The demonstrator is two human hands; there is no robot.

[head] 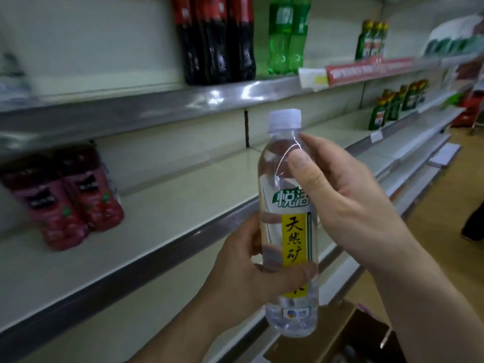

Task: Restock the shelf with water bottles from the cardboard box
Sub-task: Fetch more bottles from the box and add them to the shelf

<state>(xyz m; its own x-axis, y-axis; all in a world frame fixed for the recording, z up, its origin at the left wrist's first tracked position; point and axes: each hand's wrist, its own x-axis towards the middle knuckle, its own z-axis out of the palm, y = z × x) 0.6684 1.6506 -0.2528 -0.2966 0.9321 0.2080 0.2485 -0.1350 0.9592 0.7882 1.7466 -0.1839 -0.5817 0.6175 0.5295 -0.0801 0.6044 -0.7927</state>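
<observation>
A clear water bottle (286, 179) with a white cap and a yellow-and-green label stands upright in the air in front of the shelves. My left hand (243, 268) grips its lower half from the left. My right hand (345, 195) holds its upper half from the right, thumb on the shoulder. The cream shelf (167, 205) lies just behind and to the left of the bottle. The cardboard box (337, 334) sits low at the bottom right, open, with dark bottle tops dimly visible inside.
Two red juice bottles (65, 197) stand at the shelf's left. On the shelf above are dark cola bottles (217, 40) and green soda bottles (285, 35). Green-labelled bottles (395, 106) stand further right. Lower shelves run along the aisle at right.
</observation>
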